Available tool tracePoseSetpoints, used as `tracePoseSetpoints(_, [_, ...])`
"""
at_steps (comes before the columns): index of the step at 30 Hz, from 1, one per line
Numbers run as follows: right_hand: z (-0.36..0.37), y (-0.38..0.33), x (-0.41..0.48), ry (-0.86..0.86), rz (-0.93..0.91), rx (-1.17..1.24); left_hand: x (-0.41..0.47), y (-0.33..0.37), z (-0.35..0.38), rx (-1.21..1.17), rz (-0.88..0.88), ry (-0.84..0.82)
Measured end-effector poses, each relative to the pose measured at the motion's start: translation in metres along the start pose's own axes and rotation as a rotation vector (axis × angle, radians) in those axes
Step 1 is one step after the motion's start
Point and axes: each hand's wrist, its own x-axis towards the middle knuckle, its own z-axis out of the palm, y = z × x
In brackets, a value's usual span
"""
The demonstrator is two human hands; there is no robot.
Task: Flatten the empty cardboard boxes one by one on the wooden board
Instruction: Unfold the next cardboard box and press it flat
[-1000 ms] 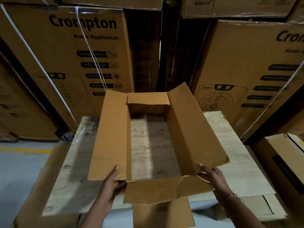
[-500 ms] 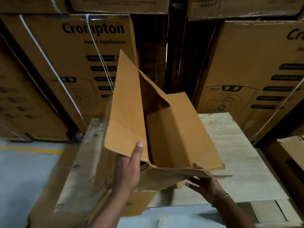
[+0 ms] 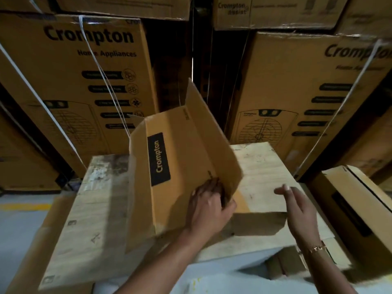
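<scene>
An empty brown cardboard box (image 3: 182, 158) with a black Crompton label lies partly collapsed and tilted on the pale wooden board (image 3: 265, 166). Its flaps stick up at the far end. My left hand (image 3: 209, 205) grips the near right edge of the box, thumb on one side and fingers on the other. My right hand (image 3: 297, 206) hovers above the board to the right of the box, fingers relaxed and holding nothing. A flap of the box lies flat on the board between my two hands.
Tall stacked Crompton cartons (image 3: 84, 81) strapped with white bands stand close behind the board. Another carton (image 3: 356, 204) sits at the right. Flat cardboard (image 3: 27, 257) lies under the board's left side. Grey floor with a yellow line (image 3: 21, 206) lies to the left.
The box has been turned over and pushed down, so its labelled outer side now faces up. My right hand has let go of the flap. My left hand moved to the box's right edge.
</scene>
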Motion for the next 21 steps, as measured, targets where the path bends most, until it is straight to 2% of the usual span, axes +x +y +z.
tracePoseSetpoints(3, [-0.012, -0.022, 0.012, -0.156, -0.030, -0.109, 0.001, -0.003, 0.002, 0.058, 0.029, -0.367])
tracePoseSetpoints(4, [-0.014, -0.023, 0.018, -0.200, -0.015, -0.157, -0.002, -0.005, -0.001, 0.082, 0.047, -0.421])
tracePoseSetpoints(6, [-0.014, -0.022, 0.029, -0.269, 0.029, -0.261, -0.012, -0.016, -0.010, 0.124, 0.025, -0.400])
tracePoseSetpoints(8, [-0.010, -0.014, 0.031, -0.240, 0.004, -0.461, -0.025, -0.037, -0.024, 0.205, -0.061, -0.339])
tracePoseSetpoints(10, [-0.004, -0.006, 0.031, -0.116, -0.212, -0.694, -0.041, -0.063, -0.034, 0.308, -0.178, -0.336])
tracePoseSetpoints(11, [0.000, -0.005, 0.032, -0.115, -0.353, -0.748, -0.049, -0.073, -0.037, 0.349, -0.230, -0.360])
tracePoseSetpoints(13, [0.013, -0.002, 0.038, -0.349, -0.504, -0.812, -0.062, -0.082, -0.034, 0.397, -0.263, -0.374])
tracePoseSetpoints(15, [0.028, 0.006, 0.044, -0.606, -0.522, -0.915, -0.070, -0.080, -0.029, 0.415, -0.267, -0.309])
tracePoseSetpoints(16, [0.033, 0.010, 0.048, -0.667, -0.515, -0.941, -0.072, -0.077, -0.026, 0.422, -0.275, -0.272])
tracePoseSetpoints(18, [0.037, 0.019, 0.053, -0.692, -0.489, -0.958, -0.074, -0.072, -0.021, 0.445, -0.284, -0.222])
tracePoseSetpoints(21, [0.035, 0.024, 0.057, -0.611, -0.568, -0.982, -0.080, -0.063, -0.017, 0.457, -0.290, -0.175])
